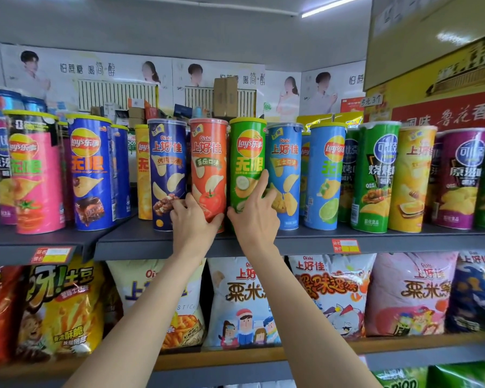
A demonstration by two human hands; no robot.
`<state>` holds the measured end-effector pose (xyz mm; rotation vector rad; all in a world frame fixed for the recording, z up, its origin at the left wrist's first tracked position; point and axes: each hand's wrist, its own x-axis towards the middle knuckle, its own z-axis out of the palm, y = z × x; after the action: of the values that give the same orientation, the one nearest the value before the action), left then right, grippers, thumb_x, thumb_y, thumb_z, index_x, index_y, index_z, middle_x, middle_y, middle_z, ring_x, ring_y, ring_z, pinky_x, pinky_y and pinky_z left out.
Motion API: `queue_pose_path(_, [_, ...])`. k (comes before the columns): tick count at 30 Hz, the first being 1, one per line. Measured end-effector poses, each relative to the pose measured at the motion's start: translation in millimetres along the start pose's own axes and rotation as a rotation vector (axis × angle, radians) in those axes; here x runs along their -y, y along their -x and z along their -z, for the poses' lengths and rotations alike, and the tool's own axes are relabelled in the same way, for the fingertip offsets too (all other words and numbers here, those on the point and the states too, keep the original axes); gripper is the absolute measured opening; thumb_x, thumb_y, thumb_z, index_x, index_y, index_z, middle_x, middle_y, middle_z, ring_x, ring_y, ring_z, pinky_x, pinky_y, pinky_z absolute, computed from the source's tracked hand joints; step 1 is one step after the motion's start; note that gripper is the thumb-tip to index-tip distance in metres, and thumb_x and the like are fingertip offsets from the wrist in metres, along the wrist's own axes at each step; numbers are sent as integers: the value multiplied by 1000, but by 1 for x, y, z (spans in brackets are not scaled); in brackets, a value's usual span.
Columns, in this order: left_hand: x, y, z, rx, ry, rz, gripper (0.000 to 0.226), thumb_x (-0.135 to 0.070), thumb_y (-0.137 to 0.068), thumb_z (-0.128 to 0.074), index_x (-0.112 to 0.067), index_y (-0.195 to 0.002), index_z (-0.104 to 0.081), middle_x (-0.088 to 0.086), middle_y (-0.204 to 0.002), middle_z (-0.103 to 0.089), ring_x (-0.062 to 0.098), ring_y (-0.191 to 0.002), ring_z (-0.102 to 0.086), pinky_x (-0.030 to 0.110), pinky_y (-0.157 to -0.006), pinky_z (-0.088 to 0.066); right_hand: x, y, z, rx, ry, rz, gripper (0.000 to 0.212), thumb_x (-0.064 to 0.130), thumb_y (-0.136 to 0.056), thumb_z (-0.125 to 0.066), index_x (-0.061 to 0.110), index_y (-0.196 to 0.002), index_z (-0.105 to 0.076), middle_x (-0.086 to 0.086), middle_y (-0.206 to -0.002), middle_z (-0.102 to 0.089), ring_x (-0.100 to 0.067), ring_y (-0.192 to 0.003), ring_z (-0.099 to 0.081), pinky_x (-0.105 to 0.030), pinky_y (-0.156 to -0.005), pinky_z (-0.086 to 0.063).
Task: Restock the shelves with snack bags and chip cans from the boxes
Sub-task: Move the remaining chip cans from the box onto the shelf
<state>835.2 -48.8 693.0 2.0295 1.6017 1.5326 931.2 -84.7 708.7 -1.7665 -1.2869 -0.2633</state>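
Head cam, looking up at the grey top shelf point(291, 242) packed with upright chip cans. Left hand point(192, 219) wrapped round the bottom of the red tomato can point(207, 163), thumb on its right side, fingers point(179, 204) curled in between it and the dark blue can point(167, 175) just beside. Right hand point(256, 212) up against the green Lay's can point(247, 163), index finger stretched up its right edge, thumb at the base, other fingers curled in beside the light blue can point(284, 175). Both cans standing on the shelf, touching each other. Snack bags point(244, 301) lined up on the wooden shelf point(375, 345) below, with price tags point(345, 245) stuck along the top shelf's front edge.
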Motion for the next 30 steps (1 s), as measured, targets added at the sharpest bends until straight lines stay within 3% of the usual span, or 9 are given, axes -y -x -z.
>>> queue_pose_path(10, [-11, 2, -2, 1, -82, 18, 76, -33, -87, -63, -1, -142, -21, 22, -138, -32, 35, -128, -31, 42, -99, -37, 4, -5, -5, 3, 31, -6, 94, 35, -89, -58, 13, -148, 11, -13, -136, -28, -29, -98, -61, -32, -65, -38])
queue_pose_path(15, [-6, 8, 1, -34, -99, -39, 81, -31, -86, -63, -4, -146, -15, 21, -139, -32, 35, -127, -33, 42, -99, -36, 0, -1, -7, -35, 11, 12, 93, 37, -87, -62, 14, -149, 3, -10, -139, -23, -27, -105, -58, -32, -69, -42])
queue_pose_path(20, [-7, 15, 3, -211, -52, -176, 62, -17, -85, -63, -4, -138, -34, 20, -133, -41, 35, -122, -39, 43, -97, -36, -4, 0, -1, -82, -10, 50, 77, 28, -90, -57, 14, -147, -7, -9, -136, -26, -29, -102, -57, -31, -62, -37])
queue_pose_path(24, [-27, 20, -3, -286, 87, -360, 48, -2, -81, -60, -2, -126, -44, 20, -123, -48, 33, -115, -46, 42, -98, -39, -22, -9, 27, -290, -54, 51, 69, 26, -88, -58, 14, -144, -19, -8, -137, -30, -31, -95, -57, -32, -59, -37])
queue_pose_path(26, [-41, 22, -11, -288, 118, -423, 45, 1, -79, -60, -1, -122, -47, 20, -117, -50, 34, -112, -48, 42, -103, -37, -38, -18, 42, -362, -69, 12, 69, 28, -88, -60, 12, -143, -22, -8, -138, -32, -30, -101, -56, -32, -61, -37])
queue_pose_path(30, [-64, 25, -30, -248, 202, -448, 42, 1, -81, -59, 0, -122, -48, 19, -112, -52, 33, -107, -50, 44, -93, -44, -59, -33, 46, -178, -67, -26, 84, 43, -86, -61, 8, -146, -13, -12, -137, -43, -32, -113, -54, -36, -75, -43])
